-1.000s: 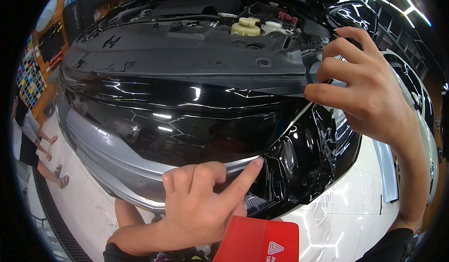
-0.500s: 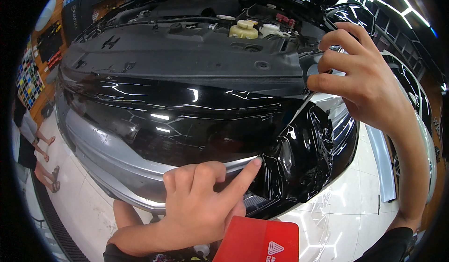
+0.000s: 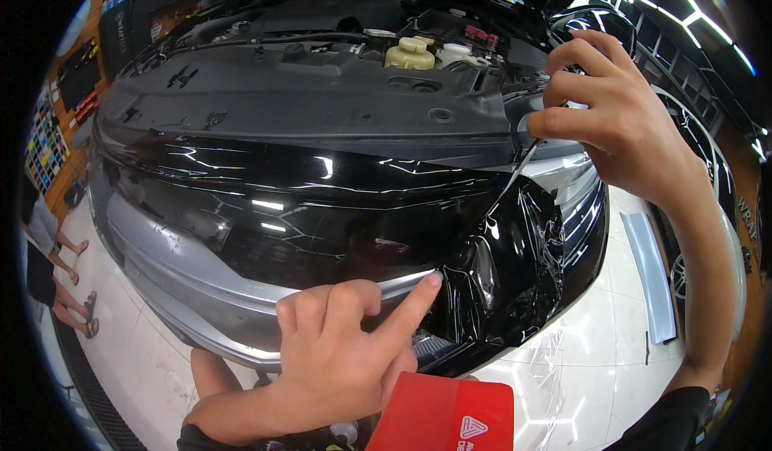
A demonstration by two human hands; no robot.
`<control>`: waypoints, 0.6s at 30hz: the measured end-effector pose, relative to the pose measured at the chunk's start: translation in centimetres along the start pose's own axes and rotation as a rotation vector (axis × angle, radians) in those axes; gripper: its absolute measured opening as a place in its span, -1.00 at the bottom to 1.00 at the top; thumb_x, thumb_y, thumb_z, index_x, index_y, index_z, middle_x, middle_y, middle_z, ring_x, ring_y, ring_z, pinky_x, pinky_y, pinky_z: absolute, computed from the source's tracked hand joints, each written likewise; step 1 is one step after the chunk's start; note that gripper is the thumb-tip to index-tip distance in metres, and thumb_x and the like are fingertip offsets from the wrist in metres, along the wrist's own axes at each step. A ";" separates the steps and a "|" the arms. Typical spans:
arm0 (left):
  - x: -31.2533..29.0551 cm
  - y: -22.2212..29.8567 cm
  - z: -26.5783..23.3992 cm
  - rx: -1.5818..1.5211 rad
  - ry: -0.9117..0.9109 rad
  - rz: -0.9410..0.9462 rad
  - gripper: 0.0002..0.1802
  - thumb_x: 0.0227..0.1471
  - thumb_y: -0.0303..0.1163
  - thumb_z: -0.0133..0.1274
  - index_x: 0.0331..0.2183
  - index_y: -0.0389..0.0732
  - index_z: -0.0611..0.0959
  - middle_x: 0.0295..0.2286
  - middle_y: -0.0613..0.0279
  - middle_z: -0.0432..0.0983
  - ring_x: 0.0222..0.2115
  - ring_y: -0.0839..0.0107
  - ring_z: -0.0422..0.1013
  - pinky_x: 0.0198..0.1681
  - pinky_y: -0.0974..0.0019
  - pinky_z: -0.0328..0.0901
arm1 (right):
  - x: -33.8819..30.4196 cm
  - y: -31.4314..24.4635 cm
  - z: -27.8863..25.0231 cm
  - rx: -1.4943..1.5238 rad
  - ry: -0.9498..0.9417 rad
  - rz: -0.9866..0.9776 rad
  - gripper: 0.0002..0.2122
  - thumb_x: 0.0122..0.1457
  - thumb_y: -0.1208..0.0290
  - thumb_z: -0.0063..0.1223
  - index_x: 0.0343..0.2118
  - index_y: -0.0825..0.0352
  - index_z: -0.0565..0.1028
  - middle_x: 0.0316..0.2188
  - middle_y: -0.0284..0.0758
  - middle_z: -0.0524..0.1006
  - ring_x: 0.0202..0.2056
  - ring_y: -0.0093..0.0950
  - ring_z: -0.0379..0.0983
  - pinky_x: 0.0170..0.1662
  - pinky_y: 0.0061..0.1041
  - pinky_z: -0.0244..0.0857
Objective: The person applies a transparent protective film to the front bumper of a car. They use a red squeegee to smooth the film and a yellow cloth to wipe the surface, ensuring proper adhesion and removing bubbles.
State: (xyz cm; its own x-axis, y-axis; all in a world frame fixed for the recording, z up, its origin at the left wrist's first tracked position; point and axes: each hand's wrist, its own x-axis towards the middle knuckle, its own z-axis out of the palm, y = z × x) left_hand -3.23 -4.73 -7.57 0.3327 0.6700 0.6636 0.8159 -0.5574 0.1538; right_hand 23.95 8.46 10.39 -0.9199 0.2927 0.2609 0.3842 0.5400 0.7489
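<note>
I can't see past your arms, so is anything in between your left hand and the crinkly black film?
Nothing visible is. The left hand has one fingertip at the silver trim, right beside the film. The red thing shows lower in the picture, not between them.

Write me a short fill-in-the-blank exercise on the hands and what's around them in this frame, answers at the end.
1. The left hand stretches out its ____ finger along the silver trim strip.
2. Going by height in the picture, the right hand is ____ the left hand.
3. The wrinkled glossy sheet is ____ in colour.
4. The boxy object at the picture's bottom edge is coloured ____.

Missing words: index; above; black; red.
</note>
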 end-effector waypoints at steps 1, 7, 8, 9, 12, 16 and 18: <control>0.0 0.0 0.0 0.003 -0.001 0.000 -0.35 -0.14 -0.37 0.29 0.10 0.03 0.75 -0.30 0.22 0.24 -0.24 0.27 0.14 -0.13 0.05 -0.01 | 0.0 0.0 0.0 0.005 -0.001 0.004 -0.62 -0.31 0.73 0.40 -0.38 0.13 0.67 -0.39 -0.43 0.55 0.05 -0.27 0.47 0.27 0.04 0.30; 0.0 0.0 0.0 0.008 -0.004 0.012 -0.32 -0.18 -0.36 0.30 0.11 0.03 0.75 -0.30 0.21 0.24 -0.24 0.26 0.14 -0.13 0.06 -0.01 | -0.2 0.9 -0.4 -0.003 -0.006 0.002 -0.64 -0.29 0.73 0.39 -0.38 0.15 0.65 -0.37 -0.42 0.53 0.07 -0.24 0.45 0.23 -0.02 0.33; 0.0 0.0 0.0 0.015 -0.007 0.015 -0.31 -0.19 -0.36 0.30 0.11 0.03 0.74 -0.30 0.22 0.24 -0.24 0.26 0.13 -0.12 0.06 -0.01 | -0.3 1.0 -0.4 -0.016 -0.006 0.007 -0.65 -0.27 0.72 0.39 -0.39 0.16 0.65 -0.36 -0.42 0.53 0.07 -0.23 0.45 0.21 -0.04 0.34; 0.0 -0.1 0.0 0.022 -0.009 0.016 -0.30 -0.20 -0.36 0.30 0.11 0.04 0.74 -0.29 0.22 0.23 -0.24 0.25 0.13 -0.12 0.07 -0.01 | -0.2 1.1 -0.4 -0.029 -0.006 0.010 -0.67 -0.26 0.71 0.39 -0.39 0.16 0.64 -0.36 -0.41 0.52 0.08 -0.22 0.44 0.20 -0.05 0.34; 0.0 0.0 -0.1 0.029 -0.005 0.016 -0.29 -0.20 -0.36 0.30 0.11 0.04 0.74 -0.28 0.22 0.23 -0.23 0.24 0.12 -0.12 0.07 -0.01 | -0.2 1.3 -0.4 -0.001 0.004 0.005 -0.69 -0.22 0.70 0.38 -0.39 0.18 0.63 -0.37 -0.39 0.51 0.10 -0.20 0.44 0.17 -0.07 0.35; 0.0 -0.1 -0.1 0.024 -0.007 0.015 -0.29 -0.21 -0.36 0.30 0.12 0.04 0.74 -0.28 0.22 0.22 -0.23 0.23 0.11 -0.12 0.08 -0.01 | -0.1 1.5 -0.4 -0.015 -0.007 0.016 -0.68 -0.17 0.74 0.37 -0.36 0.17 0.67 -0.35 -0.38 0.56 0.11 -0.23 0.44 0.22 -0.09 0.32; 0.0 -0.1 0.0 0.021 -0.008 0.013 -0.29 -0.20 -0.36 0.30 0.12 0.04 0.74 -0.28 0.23 0.22 -0.23 0.23 0.11 -0.12 0.08 -0.01 | 0.0 1.4 -0.5 -0.007 -0.018 0.045 -0.65 -0.12 0.80 0.35 -0.31 0.16 0.74 -0.31 -0.33 0.64 0.10 -0.27 0.46 0.31 -0.14 0.27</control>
State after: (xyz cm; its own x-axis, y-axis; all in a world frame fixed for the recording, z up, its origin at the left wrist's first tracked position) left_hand -3.29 -4.71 -7.58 0.3467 0.6670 0.6594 0.8215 -0.5553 0.1297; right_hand 24.41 8.78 11.76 -0.9003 0.3303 0.2834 0.4242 0.5203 0.7412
